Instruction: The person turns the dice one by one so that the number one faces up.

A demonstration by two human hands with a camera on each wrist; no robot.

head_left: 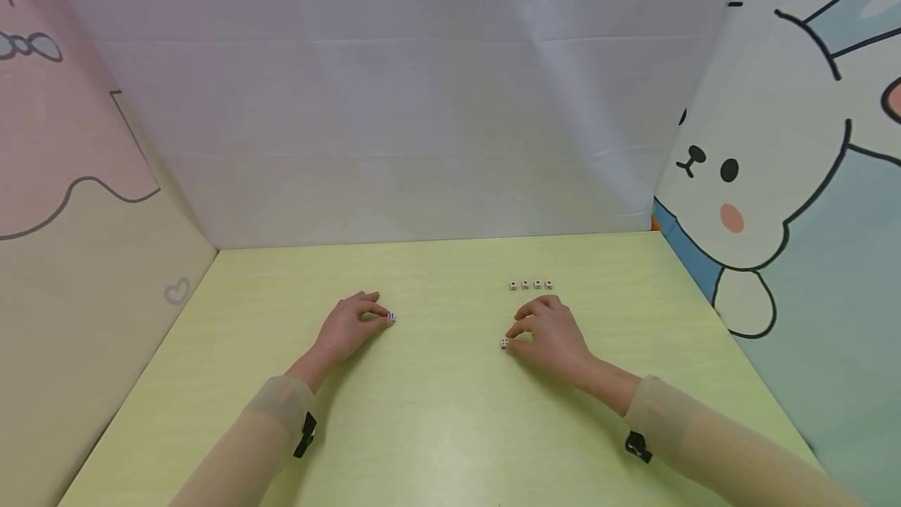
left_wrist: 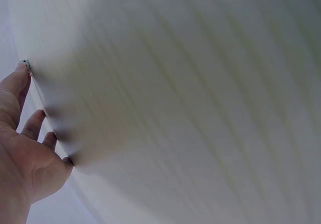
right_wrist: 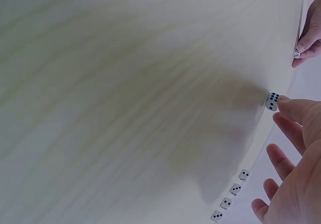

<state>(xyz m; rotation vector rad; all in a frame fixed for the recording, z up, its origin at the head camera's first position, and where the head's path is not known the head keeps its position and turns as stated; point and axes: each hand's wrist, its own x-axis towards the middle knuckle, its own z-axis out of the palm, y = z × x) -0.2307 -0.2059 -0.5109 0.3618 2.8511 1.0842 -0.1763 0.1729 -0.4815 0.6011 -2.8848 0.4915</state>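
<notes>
My left hand (head_left: 349, 325) pinches a white die (head_left: 391, 318) between thumb and index finger, low over the tabletop. In the left wrist view this die (left_wrist: 25, 64) peeks out past the thumb tip, while the other fingers are spread with their tips at the table surface. My right hand (head_left: 552, 337) holds another white die (head_left: 504, 343) at the tips of its thumb and index finger. Dark pips show on that die (right_wrist: 272, 101) in the right wrist view. Beyond the right hand, several white dice (head_left: 537, 284) stand in a short row, each with a red pip on top.
The pale yellow-green table (head_left: 436, 429) meets a white cloth backdrop (head_left: 422, 124) along its far edge. Side panels close it in: a pink and beige one (head_left: 77, 280) at left, a rabbit-printed one (head_left: 831, 319) at right.
</notes>
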